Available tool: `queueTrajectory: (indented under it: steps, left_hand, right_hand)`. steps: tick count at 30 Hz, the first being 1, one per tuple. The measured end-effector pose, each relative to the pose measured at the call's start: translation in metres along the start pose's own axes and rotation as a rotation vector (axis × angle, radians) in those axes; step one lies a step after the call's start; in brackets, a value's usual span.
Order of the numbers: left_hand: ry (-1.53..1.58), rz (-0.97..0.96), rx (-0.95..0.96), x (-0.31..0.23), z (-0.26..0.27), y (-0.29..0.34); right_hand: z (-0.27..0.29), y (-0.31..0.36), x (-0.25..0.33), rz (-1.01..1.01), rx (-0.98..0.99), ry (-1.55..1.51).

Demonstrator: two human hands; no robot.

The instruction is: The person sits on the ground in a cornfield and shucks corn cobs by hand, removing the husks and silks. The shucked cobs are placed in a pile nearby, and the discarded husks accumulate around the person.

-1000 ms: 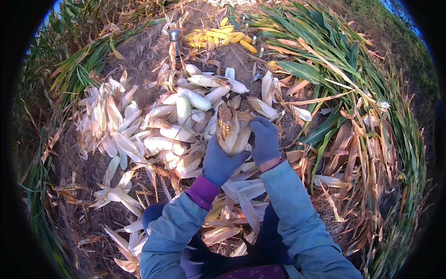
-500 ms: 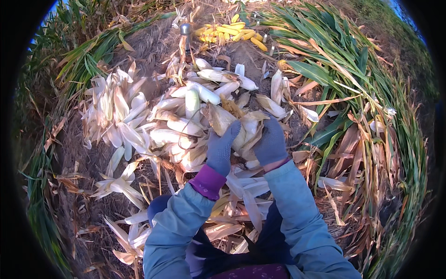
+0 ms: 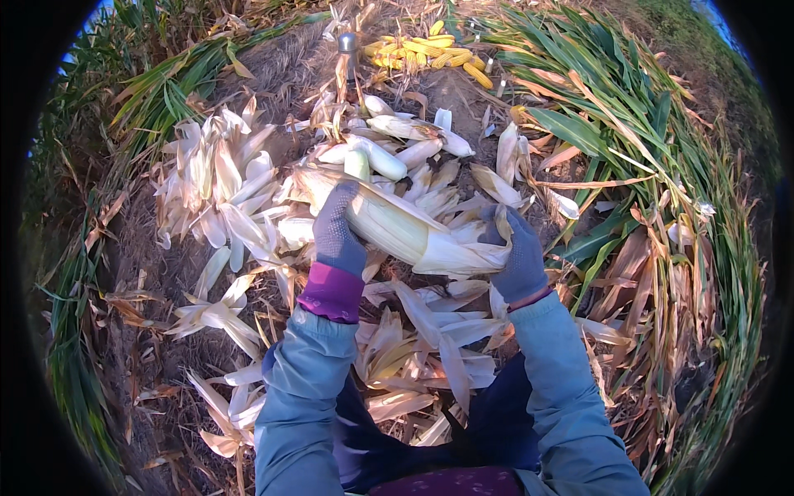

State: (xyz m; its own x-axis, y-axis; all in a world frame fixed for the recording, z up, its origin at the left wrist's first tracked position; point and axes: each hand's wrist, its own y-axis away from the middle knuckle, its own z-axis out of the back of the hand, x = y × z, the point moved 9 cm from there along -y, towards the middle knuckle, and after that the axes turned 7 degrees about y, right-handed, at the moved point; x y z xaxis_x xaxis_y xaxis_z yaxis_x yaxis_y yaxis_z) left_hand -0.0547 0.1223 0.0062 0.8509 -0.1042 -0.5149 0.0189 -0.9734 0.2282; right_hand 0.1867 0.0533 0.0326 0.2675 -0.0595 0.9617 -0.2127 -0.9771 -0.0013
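Head view: left hand [image 3: 337, 231], right hand [image 3: 521, 256] clasp husk [image 3: 393, 233].

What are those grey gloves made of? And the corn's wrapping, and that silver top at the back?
Gloves: probably knitted fabric, matte grey; tiny dots on them might be rubber.
Held husk: dry plant leaf, pale and papery, with long fine lines.
Silver top: likely polished metal, since it gleams, though shiny plastic could look the same.

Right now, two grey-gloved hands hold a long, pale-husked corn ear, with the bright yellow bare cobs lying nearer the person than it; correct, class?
Not quite: the head view shows the yellow cobs farther away than the held corn ear.
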Motion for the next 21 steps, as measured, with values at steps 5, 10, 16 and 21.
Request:
queueTrajectory:
  steps: [5, 10, 16, 21]
  left_hand:
    - [0.048, -0.037, 0.112, -0.044, 0.014, -0.016]
    - [-0.190, -0.123, 0.121, -0.028, 0.002, 0.000]
    - [-0.296, -0.013, 0.216, -0.002, -0.034, 0.027]
    - [-0.287, 0.042, 0.357, 0.011, -0.050, 0.034]
  right_hand:
    - [0.020, 0.012, -0.018, -0.180, 0.195, 0.100]
    - [0.047, -0.005, -0.054, -0.060, 0.166, 0.860]
    - [-0.035, 0.011, -0.014, 0.289, 0.289, 0.897]
    - [-0.012, -0.009, -0.056, 0.096, 0.258, 0.690]
